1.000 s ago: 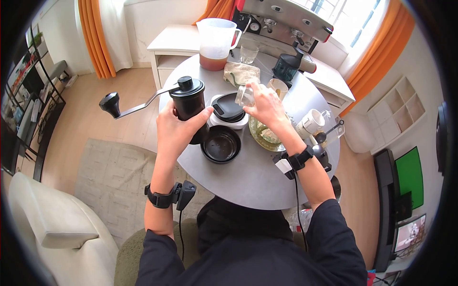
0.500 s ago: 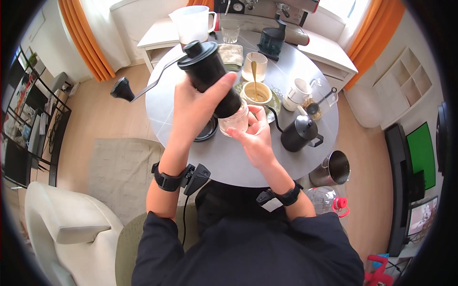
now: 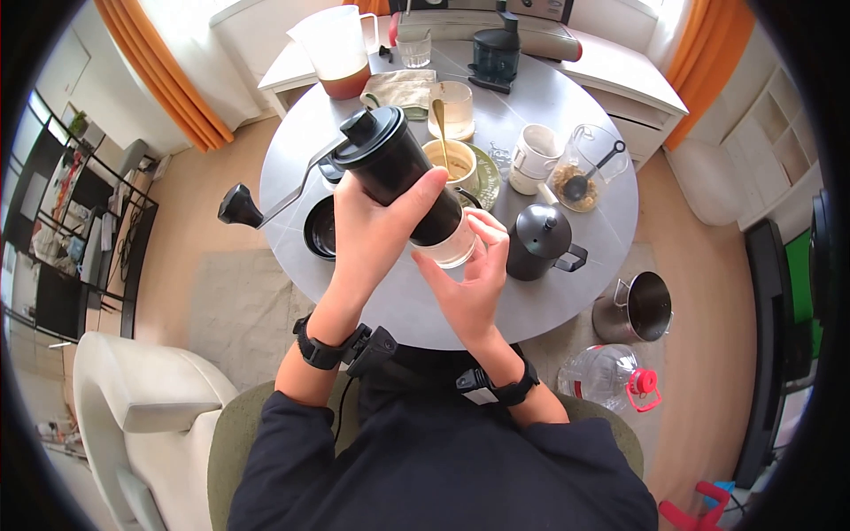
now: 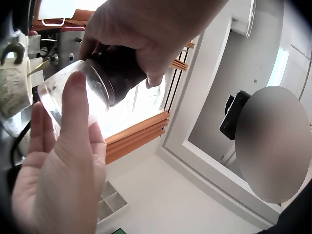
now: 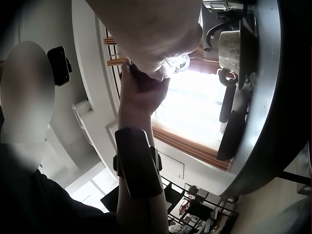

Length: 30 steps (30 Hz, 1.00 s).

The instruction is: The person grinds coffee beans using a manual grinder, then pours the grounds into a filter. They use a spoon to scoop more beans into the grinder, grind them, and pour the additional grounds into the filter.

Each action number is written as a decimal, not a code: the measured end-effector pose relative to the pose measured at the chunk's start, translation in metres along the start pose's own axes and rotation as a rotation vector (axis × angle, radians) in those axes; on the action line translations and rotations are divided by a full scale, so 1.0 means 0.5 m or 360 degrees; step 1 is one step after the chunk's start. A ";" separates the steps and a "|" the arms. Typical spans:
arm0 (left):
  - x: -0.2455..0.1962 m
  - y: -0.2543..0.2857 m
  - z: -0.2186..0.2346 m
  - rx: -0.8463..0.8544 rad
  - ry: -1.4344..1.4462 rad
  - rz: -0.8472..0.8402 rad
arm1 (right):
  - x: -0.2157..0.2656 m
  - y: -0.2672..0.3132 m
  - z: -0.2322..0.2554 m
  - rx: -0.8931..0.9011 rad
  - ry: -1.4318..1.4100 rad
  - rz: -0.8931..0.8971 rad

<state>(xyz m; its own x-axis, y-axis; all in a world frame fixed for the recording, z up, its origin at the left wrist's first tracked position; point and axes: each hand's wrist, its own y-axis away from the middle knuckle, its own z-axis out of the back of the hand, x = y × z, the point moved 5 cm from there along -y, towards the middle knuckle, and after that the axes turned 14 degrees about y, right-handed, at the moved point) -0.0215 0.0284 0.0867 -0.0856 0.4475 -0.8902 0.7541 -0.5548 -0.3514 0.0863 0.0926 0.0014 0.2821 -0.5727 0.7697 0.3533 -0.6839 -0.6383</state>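
In the head view the left hand (image 3: pixel 376 226) grips a black cylindrical hand grinder (image 3: pixel 390 164), tilted, its crank reaching out to the left. Against the grinder's lower end sits a clear glass jar (image 3: pixel 452 248), which the right hand (image 3: pixel 474 283) holds with thumb and fingers. The left wrist view shows the jar (image 4: pixel 63 87) mouth to mouth with the dark grinder body (image 4: pixel 122 70), the right hand's thumb along the glass. Whether the two are screwed together I cannot tell. In the right wrist view the left hand (image 5: pixel 141 95) is partly behind the right.
On the round grey table (image 3: pixel 398 305) stand a black pot (image 3: pixel 537 243), a cup with a spoon (image 3: pixel 456 164), a white mug (image 3: pixel 534 155), a clear container with a black scoop (image 3: pixel 580 186) and a pitcher (image 3: pixel 341 53). A metal bucket (image 3: pixel 633 308) and bottle (image 3: pixel 602 376) are beyond the edge.
The right hand has brought the jar from over the table's right side to the grinder's lower end. The grinder has tilted and moved right, and the view has shifted.
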 end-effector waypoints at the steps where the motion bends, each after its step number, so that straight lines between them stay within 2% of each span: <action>1: -0.004 0.003 -0.002 0.0123 -0.0183 0.0046 | -0.004 0.002 0.004 0.0009 0.0002 -0.0030; 4: 0.000 0.006 0.005 0.0187 -0.0075 0.0074 | -0.018 -0.005 0.003 0.0449 -0.0535 -0.0502; 7: -0.009 0.001 0.012 0.0461 0.0128 0.0178 | -0.022 -0.001 -0.006 0.0754 -0.1227 -0.0900; 10: -0.012 0.000 0.013 0.0654 0.0607 0.0327 | -0.005 0.026 -0.024 0.1123 -0.2111 -0.1412; 11: -0.007 -0.003 0.021 0.0693 0.0598 0.0351 | -0.022 0.055 -0.034 0.1195 -0.2086 -0.1666; 12: -0.003 -0.002 0.028 0.0664 0.0599 0.0347 | -0.020 0.057 -0.031 0.1185 -0.2012 -0.1719; 14: 0.002 -0.004 0.039 0.0620 0.0602 0.0332 | -0.005 0.048 -0.019 0.1162 -0.1859 -0.1804; 17: 0.008 0.000 0.053 0.0532 0.0743 0.0314 | 0.025 0.033 -0.004 0.1250 -0.1371 -0.1325; 20: 0.011 0.007 0.049 0.0622 0.0857 0.0353 | -0.007 0.069 -0.016 0.1476 -0.2176 -0.1442; 21: 0.010 0.007 0.049 0.0662 0.0873 0.0313 | -0.001 0.081 -0.026 0.1513 -0.2633 -0.1542; 24: 0.023 0.001 0.061 0.0781 0.1001 0.0358 | 0.006 0.104 -0.046 0.1495 -0.2653 -0.1650; 25: 0.024 -0.001 0.066 0.0777 0.1050 0.0394 | 0.013 0.104 -0.047 0.1653 -0.2238 -0.1626; 28: 0.007 -0.023 0.077 0.0773 0.0936 0.0344 | 0.041 0.079 -0.062 0.1702 -0.2132 -0.1687; 29: -0.003 -0.055 0.091 0.0642 0.0639 0.0207 | 0.034 0.079 -0.060 0.1660 -0.1984 -0.1598; 30: -0.019 -0.098 0.109 0.0499 0.0339 0.0062 | 0.034 0.079 -0.048 0.1763 -0.1823 -0.1480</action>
<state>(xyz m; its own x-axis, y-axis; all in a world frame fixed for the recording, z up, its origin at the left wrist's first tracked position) -0.0932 0.0130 0.0966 0.1014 0.5396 -0.8358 0.5154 -0.7471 -0.4198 0.0837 0.0451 -0.0108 -0.0956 0.6449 0.7583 0.9509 0.2845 -0.1221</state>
